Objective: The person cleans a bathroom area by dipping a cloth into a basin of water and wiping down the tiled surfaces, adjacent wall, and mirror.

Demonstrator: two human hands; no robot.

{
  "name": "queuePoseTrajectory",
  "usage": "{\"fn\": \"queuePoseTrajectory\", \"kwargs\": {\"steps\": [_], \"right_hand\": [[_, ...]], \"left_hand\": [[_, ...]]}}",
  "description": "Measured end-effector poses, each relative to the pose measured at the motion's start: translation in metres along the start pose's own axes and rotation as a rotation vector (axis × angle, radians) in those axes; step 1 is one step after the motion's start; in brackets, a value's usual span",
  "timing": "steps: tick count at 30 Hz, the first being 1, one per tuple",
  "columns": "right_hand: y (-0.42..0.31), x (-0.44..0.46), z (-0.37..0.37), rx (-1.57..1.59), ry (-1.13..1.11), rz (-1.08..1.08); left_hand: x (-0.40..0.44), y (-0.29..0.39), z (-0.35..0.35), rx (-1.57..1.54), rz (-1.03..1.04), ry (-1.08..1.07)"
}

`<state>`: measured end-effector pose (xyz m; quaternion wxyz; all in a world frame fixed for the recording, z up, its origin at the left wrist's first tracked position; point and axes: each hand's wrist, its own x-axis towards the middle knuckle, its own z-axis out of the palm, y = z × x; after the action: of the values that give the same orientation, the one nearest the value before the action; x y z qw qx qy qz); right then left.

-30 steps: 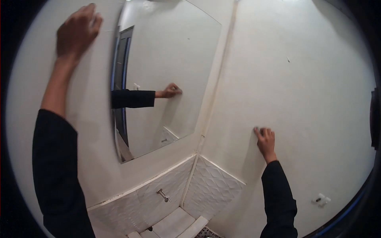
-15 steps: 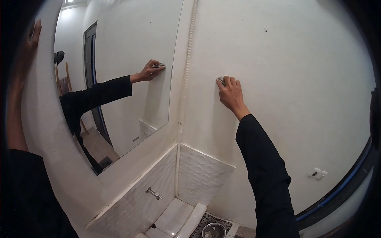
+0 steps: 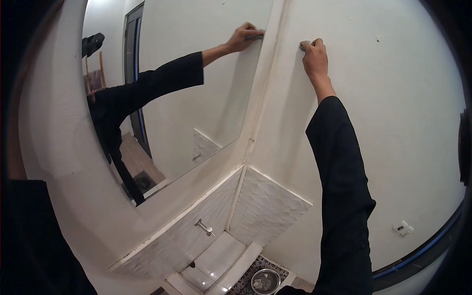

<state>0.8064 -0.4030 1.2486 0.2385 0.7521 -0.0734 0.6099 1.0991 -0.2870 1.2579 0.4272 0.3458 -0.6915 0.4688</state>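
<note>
High on the white wall point(image 3: 393, 132), my right hand point(image 3: 316, 60) is closed round a small grey pad point(image 3: 304, 45). Its fingers hide most of the pad, which seems to touch the wall; what it is made of I cannot make out. The mirror point(image 3: 216, 110) to the left reflects the same hand and its dark sleeve. At the far left edge only my left sleeve point(image 3: 29, 221) and a strip of dim forearm show; the left hand itself is out of sight.
White textured tiles point(image 3: 268, 206) line the low corner, with a metal tap point(image 3: 204, 228) over a tiled ledge point(image 3: 223, 250). A metal bowl point(image 3: 265, 281) holding pale scraps stands on patterned tile below. A wall socket point(image 3: 403, 228) sits low on the right, near a dark, blue-edged frame point(image 3: 418, 260).
My right hand has moved up the wall with the grey pad. The view has shifted, so the mirror and corner appear further right. My left hand has gone out of view.
</note>
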Motion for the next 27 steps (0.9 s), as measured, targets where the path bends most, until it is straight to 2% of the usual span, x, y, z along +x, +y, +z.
{"fn": "queuePoseTrajectory", "kwargs": {"steps": [3, 6, 9, 14, 22, 24, 27], "right_hand": [[-0.023, -0.012, 0.016, -0.039, -0.075, -0.055], [-0.043, -0.040, 0.032, -0.055, -0.104, -0.103], [-0.057, -0.070, 0.037, -0.075, -0.149, -0.115], [-0.070, -0.132, 0.036, -0.138, -0.189, -0.219], [-0.081, -0.270, 0.010, -0.061, -0.434, -0.344], [-0.078, -0.277, 0.000, -0.039, -0.477, -0.335], [-0.074, -0.259, -0.004, -0.092, -0.423, -0.336]], "left_hand": [[-0.015, 0.011, 0.022, -0.185, 0.050, -0.100], [-0.034, 0.025, 0.044, -0.095, 0.240, -0.125], [-0.067, 0.038, 0.050, -0.063, 0.290, -0.191], [-0.135, 0.063, 0.050, -0.030, 0.320, -0.305], [-0.241, 0.092, 0.043, -0.049, 0.330, -0.461], [-0.244, 0.091, 0.038, -0.045, 0.326, -0.451], [-0.242, 0.090, 0.034, -0.019, 0.300, -0.417]]}}
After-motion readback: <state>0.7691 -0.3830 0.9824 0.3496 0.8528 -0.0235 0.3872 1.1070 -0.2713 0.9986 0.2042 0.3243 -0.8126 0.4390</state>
